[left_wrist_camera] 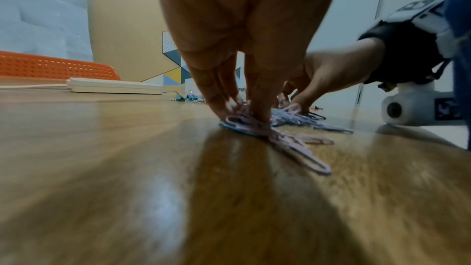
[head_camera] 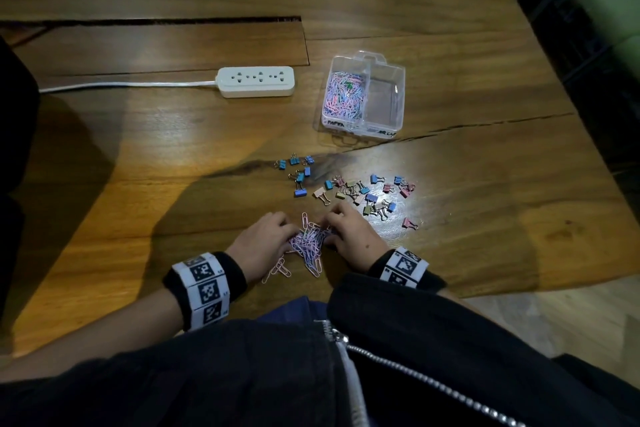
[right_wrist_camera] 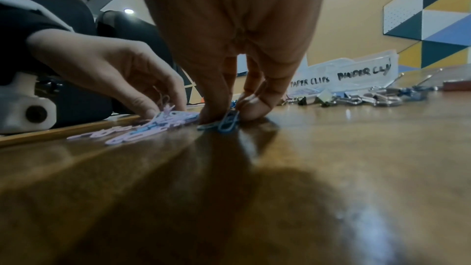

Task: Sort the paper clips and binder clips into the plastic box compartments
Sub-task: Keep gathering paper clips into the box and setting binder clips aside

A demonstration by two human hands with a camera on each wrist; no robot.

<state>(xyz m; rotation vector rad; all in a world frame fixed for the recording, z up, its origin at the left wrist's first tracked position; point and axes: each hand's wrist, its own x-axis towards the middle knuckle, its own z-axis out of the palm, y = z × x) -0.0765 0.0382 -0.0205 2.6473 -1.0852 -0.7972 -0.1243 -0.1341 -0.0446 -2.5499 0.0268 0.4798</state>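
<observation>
Gathering the loose paper clips (head_camera: 306,243) is the step in hand: the left hand (head_camera: 265,243) and the right hand (head_camera: 349,236) close on the pile from 9 and 3 o'clock, fingers curled down with their tips on the clips and the tabletop (head_camera: 138,184). In the left wrist view the left fingertips (left_wrist_camera: 221,108) press onto pink and blue clips; in the right wrist view the right fingertips (right_wrist_camera: 211,114) pinch at a blue clip against the wood. Neither hand has lifted anything; both are bunching the heap inward. A few pink clips trail out of the pile toward 6 o'clock, just beside the left wrist.

The next move, as I judge it, calls for scooping the bunch up between both hands without shedding strays and carrying it toward 12 o'clock to the box; thin wire flat on smooth wood is likely to slip under fingertips.

The binder clips (head_camera: 360,192) lie scattered at 12 to 2 o'clock of the hands, untouched, with a mostly blue cluster (head_camera: 298,172) apart on their left.

Farther out at 12 o'clock sits the clear plastic box (head_camera: 398,94). Its left compartment, labelled for paper clips, already holds a heap of pastel clips; its right compartment, labelled for binder clips, looks empty. So the sorting seems under halfway. A white power strip (head_camera: 256,81) lies at 11 o'clock.
</observation>
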